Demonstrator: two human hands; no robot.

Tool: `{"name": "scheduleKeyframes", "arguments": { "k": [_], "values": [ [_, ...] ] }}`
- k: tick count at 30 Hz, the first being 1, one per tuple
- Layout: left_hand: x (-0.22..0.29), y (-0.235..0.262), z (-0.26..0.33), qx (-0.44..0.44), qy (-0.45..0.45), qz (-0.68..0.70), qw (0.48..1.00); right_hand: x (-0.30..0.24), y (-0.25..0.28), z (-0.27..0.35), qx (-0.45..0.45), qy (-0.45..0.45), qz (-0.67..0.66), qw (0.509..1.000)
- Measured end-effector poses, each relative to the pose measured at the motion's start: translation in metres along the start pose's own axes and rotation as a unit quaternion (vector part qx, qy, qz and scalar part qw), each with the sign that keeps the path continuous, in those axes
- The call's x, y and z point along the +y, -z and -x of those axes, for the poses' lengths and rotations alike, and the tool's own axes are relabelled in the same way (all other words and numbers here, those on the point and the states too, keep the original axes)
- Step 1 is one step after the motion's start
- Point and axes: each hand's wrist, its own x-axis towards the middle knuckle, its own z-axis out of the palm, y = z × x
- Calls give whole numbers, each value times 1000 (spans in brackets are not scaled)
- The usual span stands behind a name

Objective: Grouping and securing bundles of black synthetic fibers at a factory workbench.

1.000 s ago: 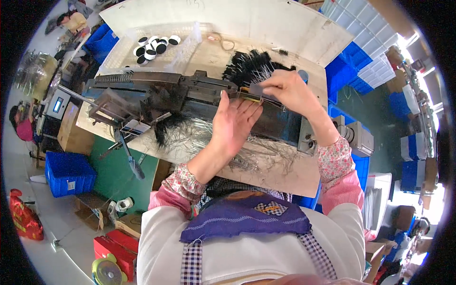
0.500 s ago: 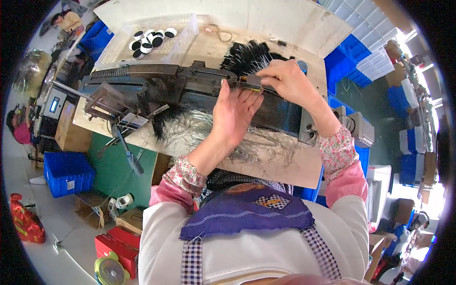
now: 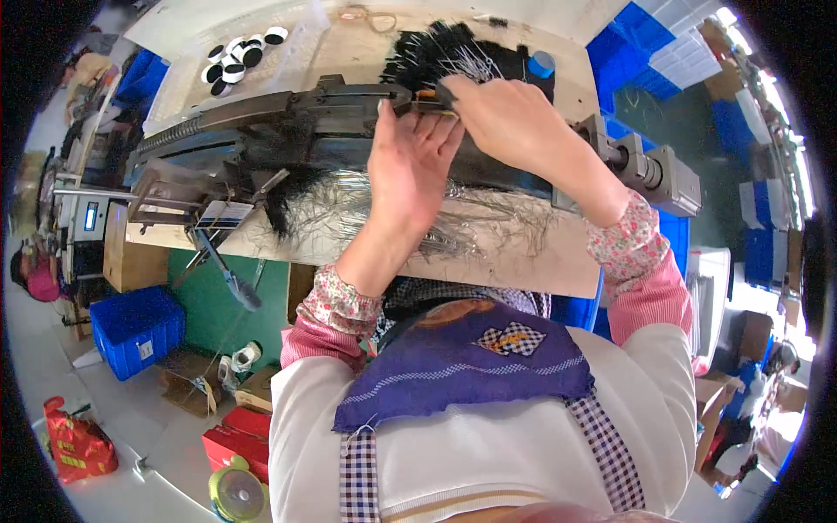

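Note:
My left hand (image 3: 405,179) is raised palm up at the near side of a long dark metal machine (image 3: 349,126). Its fingers are stretched out, their tips touching the machine near a small orange and yellow part (image 3: 429,94). From the right, my right hand (image 3: 510,118) bends over the same spot, fingers closed in a pinch. A small dark piece (image 3: 453,87) shows at its fingertips, its kind unclear. Just behind both hands lies a heap of black bristle brushes with thin wire stems (image 3: 445,52). Loose silvery wires (image 3: 479,222) are strewn along the table before the machine.
A clear plastic crate (image 3: 179,109) with white-and-black round caps (image 3: 234,59) stands at the far left. A blue round lid (image 3: 541,64) sits beyond my right hand. A motor unit (image 3: 649,170) juts out at the right. Blue bins (image 3: 138,329) stand on the floor.
The view has shifted, so the table and machine sit higher. My right hand has turned further over the machine, its fingertips moving left toward the left hand's fingers.

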Motion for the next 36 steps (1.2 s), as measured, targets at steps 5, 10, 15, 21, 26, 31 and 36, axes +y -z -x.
{"name": "scheduleKeyframes", "arguments": {
  "k": [5, 10, 15, 21, 26, 31, 36],
  "values": [
    [3, 1, -2, 2, 21, -42, 999, -8, -3, -4, -13, 50, 53, 997],
    [-6, 3, -1, -15, 29, -49, 998, 8, -13, -2, 24, 55, 59, 996],
    [-42, 11, 8, 25, 3, -62, 998, 18, -26, 83, -40, -6, -115, 993],
    [-81, 27, 22, 119, 84, -89, 985, 34, -98, 157, -127, -115, -96, 980],
    [0, 41, 93, -127, 32, -269, 954, 40, -108, 159, -158, -115, -102, 975],
    [114, 138, 126, 211, -416, -883, 54, 40, -97, 169, -157, -128, -154, 967],
    [235, 273, 213, 558, -171, -770, 259, 31, -76, 166, 38, -86, -258, 962]
  ]
}}
